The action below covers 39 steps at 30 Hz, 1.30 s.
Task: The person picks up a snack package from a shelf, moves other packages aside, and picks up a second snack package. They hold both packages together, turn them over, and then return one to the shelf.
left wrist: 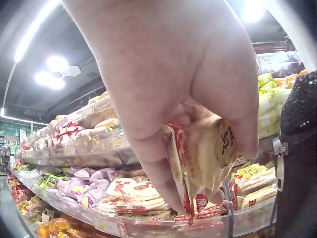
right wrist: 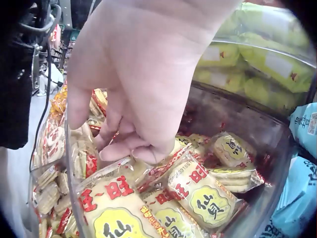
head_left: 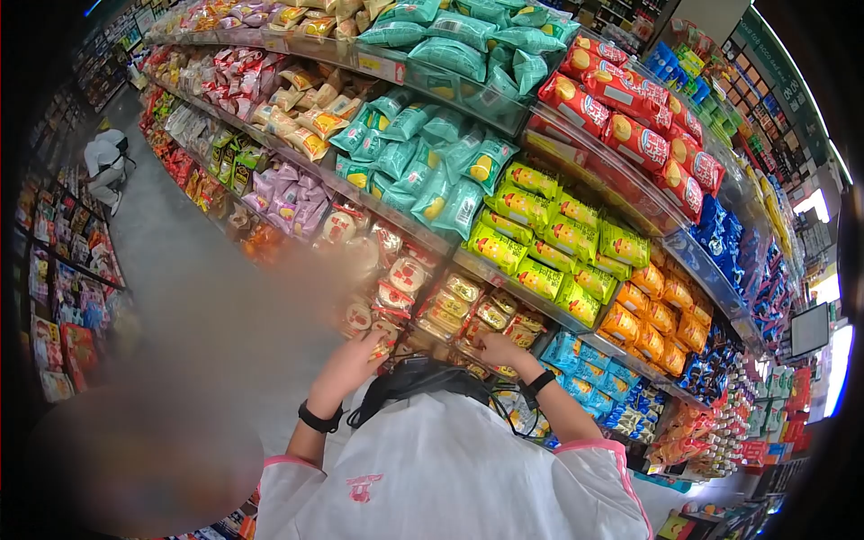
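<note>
My left hand (head_left: 349,367) is at the front of a shelf bin and grips a clear packet of rice crackers (left wrist: 203,153) with red trim and dark lettering. The thumb and fingers curl around its sides, above more round rice cracker packets (left wrist: 131,191). Farther right, my right hand (head_left: 506,351) reaches down into a clear-walled bin. Its curled fingertips pinch the upper edge of a rice cracker packet (right wrist: 116,206) with red characters and a yellow label. Similar packets (right wrist: 205,193) lie close beside it. The palm side of the right hand is hidden.
Clear bin walls (right wrist: 257,114) separate the snacks. Green packets (head_left: 544,238), blue packets (head_left: 589,369) and teal bags (head_left: 423,162) fill neighbouring bins. A black bag (head_left: 423,382) hangs at the waist against the shelf. Another person (head_left: 106,157) crouches down the aisle.
</note>
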{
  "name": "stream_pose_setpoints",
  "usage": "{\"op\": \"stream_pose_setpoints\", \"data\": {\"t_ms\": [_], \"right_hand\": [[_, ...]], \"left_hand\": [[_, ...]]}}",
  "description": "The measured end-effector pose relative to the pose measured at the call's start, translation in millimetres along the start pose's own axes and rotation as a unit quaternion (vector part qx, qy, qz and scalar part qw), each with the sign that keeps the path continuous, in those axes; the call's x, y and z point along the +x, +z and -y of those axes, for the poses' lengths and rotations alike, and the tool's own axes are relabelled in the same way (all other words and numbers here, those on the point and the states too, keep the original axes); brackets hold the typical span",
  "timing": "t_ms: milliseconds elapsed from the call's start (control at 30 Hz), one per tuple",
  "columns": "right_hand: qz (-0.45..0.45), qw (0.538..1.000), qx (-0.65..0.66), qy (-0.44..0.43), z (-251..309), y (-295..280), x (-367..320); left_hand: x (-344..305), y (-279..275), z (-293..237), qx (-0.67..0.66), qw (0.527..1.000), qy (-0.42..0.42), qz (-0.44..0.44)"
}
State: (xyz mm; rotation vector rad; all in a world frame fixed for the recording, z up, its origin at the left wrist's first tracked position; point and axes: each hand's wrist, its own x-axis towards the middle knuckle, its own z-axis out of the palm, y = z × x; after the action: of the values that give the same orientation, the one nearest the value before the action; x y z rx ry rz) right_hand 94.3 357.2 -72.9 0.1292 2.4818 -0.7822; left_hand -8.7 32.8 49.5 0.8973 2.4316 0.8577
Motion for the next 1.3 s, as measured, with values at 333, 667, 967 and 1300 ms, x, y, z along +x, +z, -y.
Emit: {"op": "stream_pose_setpoints", "data": {"t_ms": [333, 667, 967, 1300], "right_hand": [[0.048, 0.992, 0.116, 0.014, -3.6, -1.0, -2.8], [-0.011, 0.999, -0.019, 0.027, 8.0, -2.1, -6.4], [0.002, 0.997, -0.059, 0.053, 1.4, -5.7, 3.7], [-0.157, 0.985, -0.068, -0.025, 6.3, 30.6, -4.5]], "left_hand": [[-1.0, 3.1, 0.7, 0.009, 1.0, 0.009, -0.009], [-5.2, 2.5, 5.0, -0.001, 1.0, -0.003, 0.002], [-9.8, 2.5, 8.6, 0.008, 1.0, -0.005, -0.007], [-11.4, 5.9, 6.2, 0.007, 1.0, -0.004, -0.005]]}}
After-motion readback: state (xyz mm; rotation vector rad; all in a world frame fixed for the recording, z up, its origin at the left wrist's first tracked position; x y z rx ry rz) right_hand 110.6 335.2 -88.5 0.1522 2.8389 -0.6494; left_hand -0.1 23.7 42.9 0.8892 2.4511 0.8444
